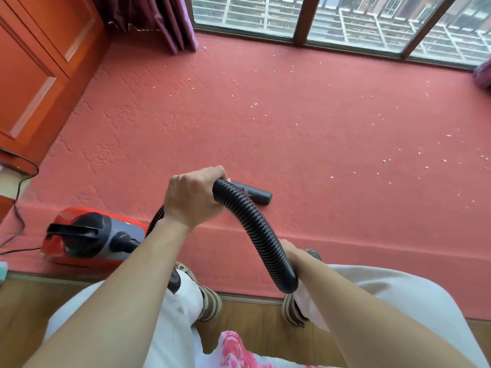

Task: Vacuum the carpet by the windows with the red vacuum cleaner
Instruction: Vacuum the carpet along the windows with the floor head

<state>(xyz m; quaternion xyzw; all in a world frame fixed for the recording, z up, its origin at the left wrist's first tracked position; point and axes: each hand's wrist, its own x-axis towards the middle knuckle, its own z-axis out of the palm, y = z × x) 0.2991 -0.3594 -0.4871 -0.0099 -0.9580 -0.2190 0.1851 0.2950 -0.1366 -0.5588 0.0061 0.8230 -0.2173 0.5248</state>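
Gripping the black corrugated hose [255, 224] with the left hand [194, 197], fingers clenched round it behind the nozzle [261, 196]. Clasping its lower bend with the right hand [289, 252] at 5 o'clock, fingers curled round. Red vacuum cleaner [90, 235] at 8 o'clock on the carpet [239, 128]; white crumbs [255, 104] toward 2 o'clock, windows [244, 14] at 12.

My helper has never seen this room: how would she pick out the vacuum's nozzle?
Start at the red carpet below the windows. Near its front edge, the left hand grips a black ribbed hose. Just past that hand lies the nozzle: the only smooth, dark grey flat bar there.
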